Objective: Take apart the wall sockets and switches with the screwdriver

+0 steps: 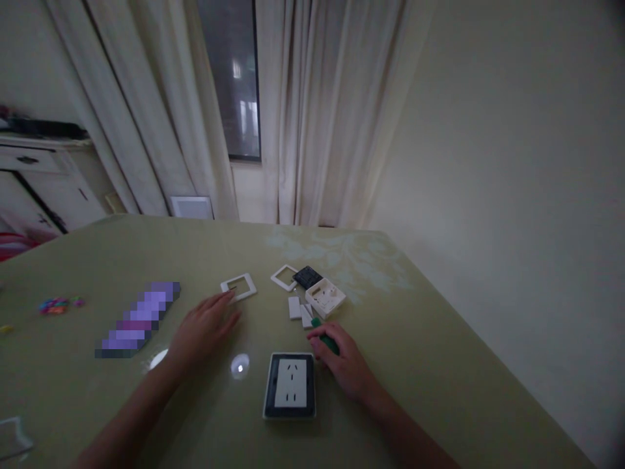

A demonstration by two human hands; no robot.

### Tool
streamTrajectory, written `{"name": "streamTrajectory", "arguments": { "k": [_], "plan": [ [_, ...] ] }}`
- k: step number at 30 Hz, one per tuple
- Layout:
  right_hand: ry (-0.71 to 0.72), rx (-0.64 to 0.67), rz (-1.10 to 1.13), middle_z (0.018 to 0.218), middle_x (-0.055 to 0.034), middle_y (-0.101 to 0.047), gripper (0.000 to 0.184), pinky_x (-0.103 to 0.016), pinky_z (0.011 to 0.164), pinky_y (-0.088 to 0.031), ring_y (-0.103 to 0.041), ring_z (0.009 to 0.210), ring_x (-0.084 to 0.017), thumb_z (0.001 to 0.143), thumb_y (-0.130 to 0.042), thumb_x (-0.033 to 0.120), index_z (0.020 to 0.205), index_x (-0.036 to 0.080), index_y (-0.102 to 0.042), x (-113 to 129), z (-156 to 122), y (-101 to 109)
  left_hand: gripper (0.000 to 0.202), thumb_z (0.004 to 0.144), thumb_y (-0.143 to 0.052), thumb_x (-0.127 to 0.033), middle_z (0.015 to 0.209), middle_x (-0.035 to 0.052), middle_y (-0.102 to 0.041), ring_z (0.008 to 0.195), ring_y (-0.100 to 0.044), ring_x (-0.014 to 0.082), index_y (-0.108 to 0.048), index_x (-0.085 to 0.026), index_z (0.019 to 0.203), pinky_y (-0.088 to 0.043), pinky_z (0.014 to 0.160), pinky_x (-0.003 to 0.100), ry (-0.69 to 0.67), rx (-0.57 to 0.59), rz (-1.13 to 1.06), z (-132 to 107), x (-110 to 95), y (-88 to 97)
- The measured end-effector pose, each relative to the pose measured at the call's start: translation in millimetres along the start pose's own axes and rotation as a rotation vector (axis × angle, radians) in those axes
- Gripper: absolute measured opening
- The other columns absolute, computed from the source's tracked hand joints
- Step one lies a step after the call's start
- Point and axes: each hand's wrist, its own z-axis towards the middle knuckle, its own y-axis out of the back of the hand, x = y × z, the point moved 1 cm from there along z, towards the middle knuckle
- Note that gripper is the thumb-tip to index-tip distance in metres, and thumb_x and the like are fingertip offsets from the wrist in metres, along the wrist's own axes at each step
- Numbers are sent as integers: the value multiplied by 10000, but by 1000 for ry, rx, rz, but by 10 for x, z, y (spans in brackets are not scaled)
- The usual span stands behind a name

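Note:
My left hand (202, 329) reaches over the table with its fingers stretched out, palm down. Its fingertips are at the near edge of a white square frame (247, 284); whether they touch it I cannot tell. A small dark sliver shows inside that frame. My right hand (344, 365) is wrapped round the green handle of a screwdriver (328, 341), whose shaft points away toward some small white plates (293, 308). Just left of this hand lies a wall socket (291, 384), face up, with a white slotted centre and a dark surround.
Beyond the screwdriver lie a white back box (325, 297), a black square part (307, 277) and a second white frame (279, 279). A pixelated purple object (141, 320) and small colourful pieces (56, 305) are on the left. A wall (512, 195) borders the table's right side.

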Motion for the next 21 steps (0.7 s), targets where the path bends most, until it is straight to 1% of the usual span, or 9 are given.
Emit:
{"name": "streamTrajectory", "arguments": {
  "k": [1, 3, 7, 10, 13, 15, 17, 19, 21],
  "plan": [
    [7, -2, -3, 1136, -91, -718, 325, -436, 1060, -517, -681, 1119, -281, 1002, -636, 516, 1039, 220, -766, -10, 4, -5, 615, 1037, -440, -463, 1544, 233, -673, 1407, -652, 429, -670, -91, 1469, -491, 1210, 623, 5, 5, 18, 12, 55, -17],
    [16, -1, -5, 1127, -89, -724, 325, -429, 1041, -527, -688, 1110, -279, 1006, -635, 518, 1034, 221, -764, -29, 7, -14, 592, 1044, -416, -426, 1572, 212, -658, 1430, -638, 410, -679, -106, 1466, -485, 1217, 599, 4, 18, 55, -31, 104, -51],
    [23, 4, -1, 1124, -86, -725, 315, -410, 991, -543, -699, 1076, -275, 1006, -635, 512, 1030, 225, -764, -46, 11, -35, 516, 1063, -435, -389, 1560, 177, -676, 1423, -640, 389, -697, -168, 1449, -491, 1193, 582, 5, 38, 137, -194, 71, -69],
    [32, -1, -2, 1127, -86, -732, 301, -410, 1022, -522, -696, 1104, -279, 998, -657, 506, 1019, 227, -769, -43, 24, -52, 425, 1063, -498, -348, 1528, 154, -699, 1402, -647, 378, -728, -212, 1394, -481, 1187, 564, 11, 60, 197, -204, 44, -25],
    [45, -11, -7, 1125, -95, -740, 291, -423, 1061, -494, -693, 1128, -289, 983, -680, 490, 1017, 217, -776, -46, 46, -69, 352, 1082, -536, -318, 1512, 158, -697, 1386, -650, 368, -746, -206, 1343, -491, 1176, 536, 18, 91, 240, -58, 25, 31],
    [51, -19, -11, 1115, -101, -744, 295, -428, 1057, -493, -696, 1119, -293, 974, -681, 485, 1011, 210, -777, -56, 62, -77, 305, 1109, -549, -296, 1472, 160, -707, 1349, -669, 349, -744, -195, 1321, -518, 1153, 531, 32, 111, 258, 106, 8, 60],
    [53, -28, -14, 1105, -105, -746, 303, -428, 1040, -500, -699, 1100, -293, 977, -670, 487, 1008, 205, -777, -70, 78, -79, 266, 1109, -624, -315, 1413, 137, -721, 1272, -704, 319, -725, -189, 1321, -570, 1095, 533, 50, 136, 266, 285, -13, 82],
    [53, -40, -17, 1097, -105, -745, 315, -426, 1023, -509, -701, 1078, -291, 979, -663, 496, 1004, 202, -775, -84, 92, -75, 317, 1077, -714, -355, 1384, 111, -716, 1197, -728, 293, -696, -189, 1346, -620, 1022, 522, 65, 164, 264, 443, -32, 98],
    [52, -49, -18, 1092, -105, -744, 328, -424, 1013, -516, -702, 1065, -290, 978, -664, 508, 1000, 200, -774, -96, 101, -68, 358, 1062, -741, -367, 1390, 105, -705, 1165, -736, 283, -678, -196, 1370, -643, 979, 503, 79, 185, 250, 554, -46, 112]
  ]
}}
